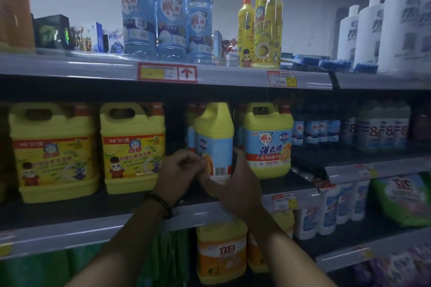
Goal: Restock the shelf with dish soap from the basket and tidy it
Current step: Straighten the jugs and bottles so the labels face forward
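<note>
A yellow dish soap jug (214,137) with a blue label stands on the middle shelf (70,228), turned side-on so its barcode faces me. My left hand (178,170) presses against its lower left side with curled fingers. My right hand (235,184) wraps around its lower right side and base. Right beside it stands a matching jug (268,140) facing forward. The basket is out of view.
Two yellow jugs (133,147) with yellow labels fill the left of the middle shelf. Blue bottles (140,9), slim yellow bottles (267,28) and white bottles (401,25) stand on the top shelf. Orange-labelled jugs (221,254) sit on the shelf below.
</note>
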Action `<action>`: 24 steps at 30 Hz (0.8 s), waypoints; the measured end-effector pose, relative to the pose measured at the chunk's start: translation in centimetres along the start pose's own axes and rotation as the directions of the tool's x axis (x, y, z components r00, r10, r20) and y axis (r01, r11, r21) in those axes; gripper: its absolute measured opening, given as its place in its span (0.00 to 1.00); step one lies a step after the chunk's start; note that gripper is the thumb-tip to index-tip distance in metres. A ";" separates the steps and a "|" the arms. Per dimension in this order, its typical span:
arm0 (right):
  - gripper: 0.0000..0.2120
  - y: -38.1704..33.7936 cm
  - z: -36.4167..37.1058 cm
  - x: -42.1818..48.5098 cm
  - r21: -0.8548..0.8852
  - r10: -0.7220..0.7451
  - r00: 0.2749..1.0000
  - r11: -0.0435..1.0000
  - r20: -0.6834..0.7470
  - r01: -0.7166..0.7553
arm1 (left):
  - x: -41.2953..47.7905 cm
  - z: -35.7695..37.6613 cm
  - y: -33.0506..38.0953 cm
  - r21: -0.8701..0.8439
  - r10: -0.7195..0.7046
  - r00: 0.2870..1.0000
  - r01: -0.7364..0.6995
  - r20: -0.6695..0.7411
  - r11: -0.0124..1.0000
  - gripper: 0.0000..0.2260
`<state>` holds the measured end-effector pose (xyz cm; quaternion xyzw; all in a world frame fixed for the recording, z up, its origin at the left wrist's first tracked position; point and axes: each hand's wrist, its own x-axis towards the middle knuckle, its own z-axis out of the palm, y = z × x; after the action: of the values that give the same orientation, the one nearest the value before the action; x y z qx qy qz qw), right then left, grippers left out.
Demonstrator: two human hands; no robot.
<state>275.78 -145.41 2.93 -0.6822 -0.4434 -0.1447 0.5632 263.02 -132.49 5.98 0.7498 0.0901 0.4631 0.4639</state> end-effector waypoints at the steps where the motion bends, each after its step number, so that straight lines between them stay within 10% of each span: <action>1: 0.46 -0.1 0.1 -0.2 0.002 -0.029 0.998 1.000 -0.064 0.029 | 0.0 0.0 -0.2 0.054 0.016 1.000 -0.015 -0.011 0.998 0.10; 10: 0.40 1.6 0.4 0.0 -0.123 -0.094 0.988 0.989 -0.121 0.079 | 0.9 0.4 -1.3 -0.034 -0.179 0.981 0.182 0.071 0.983 0.33; 16: 0.17 1.2 1.0 0.0 -0.169 -0.108 0.952 0.984 -0.286 0.061 | 1.1 0.5 -2.0 0.138 -0.092 0.994 0.100 -0.063 0.985 0.35; 24: 0.29 1.5 1.2 0.3 -0.332 -0.120 0.981 0.941 -0.154 0.063 | 0.1 1.1 -1.7 0.434 0.043 0.998 -0.060 0.049 0.899 0.28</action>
<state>276.69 -144.14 1.80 -0.7295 -0.3943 -0.3002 0.4714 264.43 -132.16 4.53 0.8453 0.1625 0.4291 0.2737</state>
